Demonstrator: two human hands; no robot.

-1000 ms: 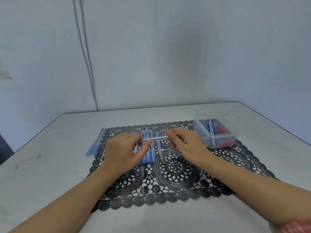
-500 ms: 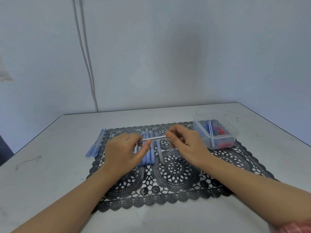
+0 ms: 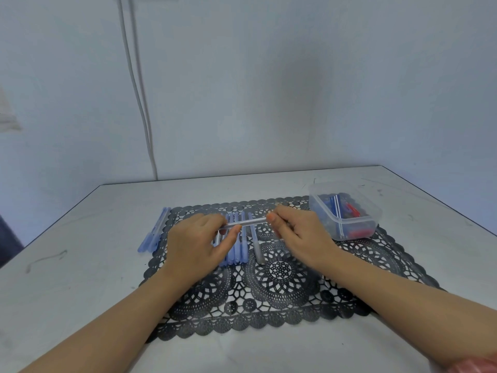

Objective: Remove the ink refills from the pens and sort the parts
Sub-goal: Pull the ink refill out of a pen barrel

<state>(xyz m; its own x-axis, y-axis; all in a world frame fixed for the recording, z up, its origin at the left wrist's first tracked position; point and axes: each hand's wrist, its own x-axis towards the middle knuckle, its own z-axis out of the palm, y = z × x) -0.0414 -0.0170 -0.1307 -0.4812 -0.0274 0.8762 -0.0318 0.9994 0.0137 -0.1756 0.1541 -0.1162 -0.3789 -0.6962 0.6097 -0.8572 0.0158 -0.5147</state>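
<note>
Above black lace mat [image 3: 282,300], left hand [image 3: 196,243] and right hand [image 3: 301,232] pinch pen [image 3: 246,222].

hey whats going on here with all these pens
A person holds one pen level between both hands above a black lace mat: the left hand grips one end and the right hand pinches the other. A row of blue pens lies on the mat beneath, and a few more pens lie at its left edge. A clear plastic box on the right holds blue and red parts.
</note>
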